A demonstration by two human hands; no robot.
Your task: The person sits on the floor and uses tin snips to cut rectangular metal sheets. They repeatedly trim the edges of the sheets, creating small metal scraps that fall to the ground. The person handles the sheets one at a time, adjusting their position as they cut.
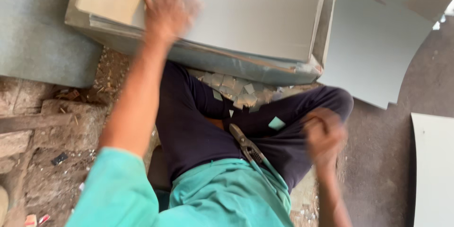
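My left hand (169, 7) reaches forward and lies flat, fingers spread, on the top sheet of a stack of grey metal sheets (255, 14) in front of my crossed legs. My right hand (324, 137) is blurred over my right knee, fingers curled; nothing shows in it. A pair of tin snips (247, 145) lies on my lap between my thighs, touched by neither hand. Several small square metal offcuts (236, 89) lie heaped between my legs and the stack, and one rests on my right thigh (276, 123).
A curved grey sheet (378, 42) lies to the right of the stack, and another pale sheet (432, 170) sits at the right edge. A grey mat (33, 28) covers the upper left. Rough stone and dirt ground (42, 132) lies to my left.
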